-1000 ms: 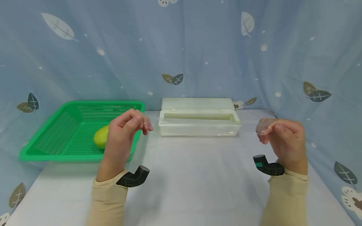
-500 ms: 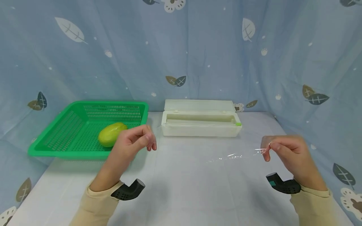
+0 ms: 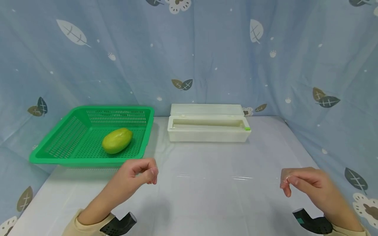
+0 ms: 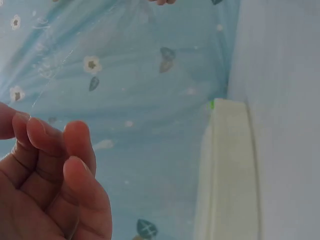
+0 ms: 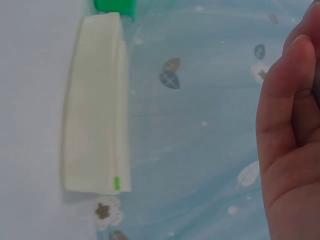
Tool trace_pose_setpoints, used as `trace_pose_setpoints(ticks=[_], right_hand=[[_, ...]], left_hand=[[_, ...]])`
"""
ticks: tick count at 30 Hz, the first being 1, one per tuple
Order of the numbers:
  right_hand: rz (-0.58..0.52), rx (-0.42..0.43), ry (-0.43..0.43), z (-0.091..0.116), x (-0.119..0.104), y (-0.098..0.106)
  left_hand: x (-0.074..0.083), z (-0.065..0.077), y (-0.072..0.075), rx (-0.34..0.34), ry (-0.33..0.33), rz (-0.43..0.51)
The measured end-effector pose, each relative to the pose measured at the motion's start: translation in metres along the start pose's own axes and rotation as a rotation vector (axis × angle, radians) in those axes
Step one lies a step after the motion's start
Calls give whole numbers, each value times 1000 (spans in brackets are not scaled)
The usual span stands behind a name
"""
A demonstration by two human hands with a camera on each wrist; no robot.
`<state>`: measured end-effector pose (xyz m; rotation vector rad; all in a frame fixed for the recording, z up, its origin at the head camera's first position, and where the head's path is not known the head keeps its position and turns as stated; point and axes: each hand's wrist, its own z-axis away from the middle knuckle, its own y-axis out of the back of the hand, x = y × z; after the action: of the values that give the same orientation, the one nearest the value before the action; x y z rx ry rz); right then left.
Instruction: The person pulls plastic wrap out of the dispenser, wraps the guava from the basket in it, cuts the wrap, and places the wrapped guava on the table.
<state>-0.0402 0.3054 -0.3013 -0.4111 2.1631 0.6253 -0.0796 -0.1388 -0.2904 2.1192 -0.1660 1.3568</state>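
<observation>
A sheet of clear cling film (image 3: 242,178) is stretched between my two hands; mostly just its glints show. My left hand (image 3: 134,180) pinches one end between thumb and curled fingers, in front of the green basket. Far to the right, my right hand (image 3: 310,186) pinches the other end. In the left wrist view a thin edge of the film (image 4: 50,82) runs up from the fingertips. Behind the film stands a white cling film box (image 3: 209,136), its lid up and a green piece at its right end.
At the back left stands a green plastic basket (image 3: 88,161). A yellow-green fruit (image 3: 117,141), like a mango, lies in it. A white cloth covers the table (image 3: 206,209), and a blue leaf-print curtain (image 3: 212,49) hangs behind.
Both hands have come down and towards me, away from the box, bringing the film along. They have also moved slightly farther apart. The fruit, earlier partly hidden by the left hand, now shows fully.
</observation>
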Motion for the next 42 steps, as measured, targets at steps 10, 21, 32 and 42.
trace_pose_setpoints(ticks=[10,21,32,42], right_hand=[[-49,5,-216,48,18,-22],[-150,-43,-651,75,39,-46],[-112,-13,-733,90,63,-63],[49,118,-1078,92,74,-77]], left_hand=[[-31,27,-16,-133,33,159],[-68,56,-46,-204,258,392],[-84,53,-62,-173,278,276],[-102,59,-58,-280,303,199]])
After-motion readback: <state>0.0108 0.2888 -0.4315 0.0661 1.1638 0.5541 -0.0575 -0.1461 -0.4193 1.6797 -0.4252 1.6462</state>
